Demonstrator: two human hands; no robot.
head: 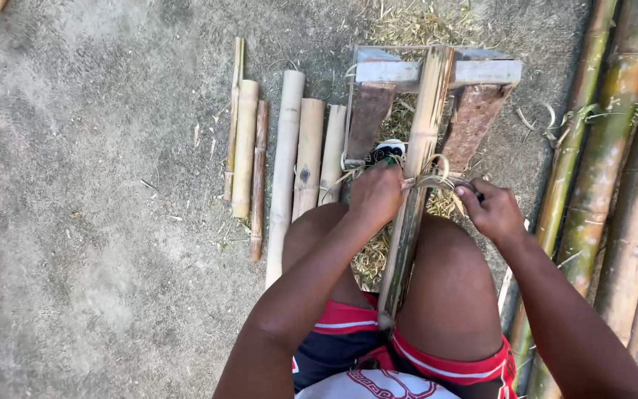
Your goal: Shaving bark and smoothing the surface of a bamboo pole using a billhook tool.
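Observation:
A long split bamboo piece [416,170] lies lengthwise across a low wooden stand [481,72] and runs back between my knees. My left hand [375,193] is closed around one end of a curved drawknife blade [431,182] on the left of the bamboo. My right hand [490,210] grips the other handle on the right. The blade rests across the bamboo, with thin pale shavings curling up at it.
Several cut bamboo sections [289,162] lie side by side on the bare ground to the left. Long green bamboo poles [605,155] lie along the right edge. Dry shavings [372,260] litter the ground under the stand.

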